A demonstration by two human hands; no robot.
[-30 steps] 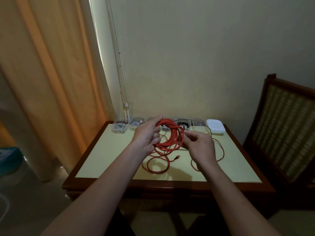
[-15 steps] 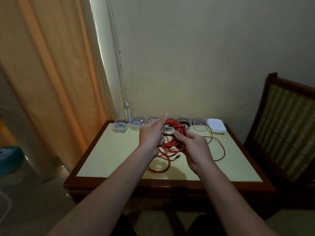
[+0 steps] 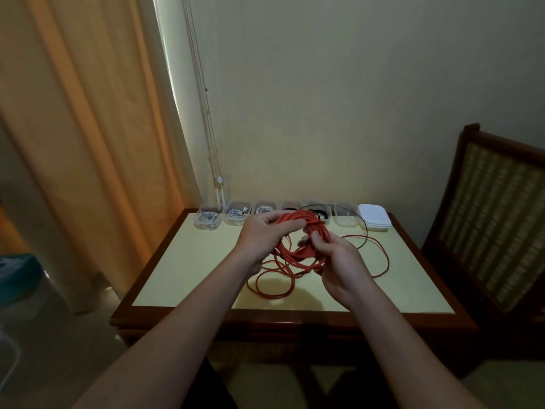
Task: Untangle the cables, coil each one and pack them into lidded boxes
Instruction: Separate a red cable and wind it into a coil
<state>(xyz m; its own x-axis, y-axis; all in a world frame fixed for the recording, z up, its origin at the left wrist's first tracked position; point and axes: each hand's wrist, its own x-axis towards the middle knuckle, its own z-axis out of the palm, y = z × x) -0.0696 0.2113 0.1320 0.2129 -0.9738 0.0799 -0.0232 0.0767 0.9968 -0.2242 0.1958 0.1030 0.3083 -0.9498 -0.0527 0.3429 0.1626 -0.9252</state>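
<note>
- The fingers (image 3: 287, 230) of the left hand (image 3: 261, 236) are curled over the upper arc of a coil of orange-red cable (image 3: 298, 256) and grip the bundled turns from above.
- On the right hand (image 3: 339, 262), the thumb lies flat against the coil's right side. The other fingers (image 3: 324, 268) are tucked beneath, so the strands there are pinched between them.
- The coil hangs between the two hands, lifted just off the tabletop (image 3: 191, 270) and tilted towards the person.
- From the coil's lower edge, loose loops (image 3: 274, 292) of the same cable droop onto the tabletop. One long strand sweeps out to the right and curves back.
- A thin black cable (image 3: 366, 231) arcs from behind the coil towards the right side of the tabletop.
- Along the far edge, against the wall, stands a row of clear plastic boxes (image 3: 208, 222) without lids. The three on the left hold coiled white cables (image 3: 236, 214), and the next two hold something dark, partly hidden by the hands. I cannot make out what is in the last one.
- At the right end of the row sits a stack of white lids (image 3: 374, 216).
- A dark wooden rim frames the pale tabletop.
- A wooden chair (image 3: 495, 214) with a woven back stands to the right.
- An orange curtain (image 3: 88, 128) hangs to the left, with blind cords (image 3: 206, 113) beside it.
</note>
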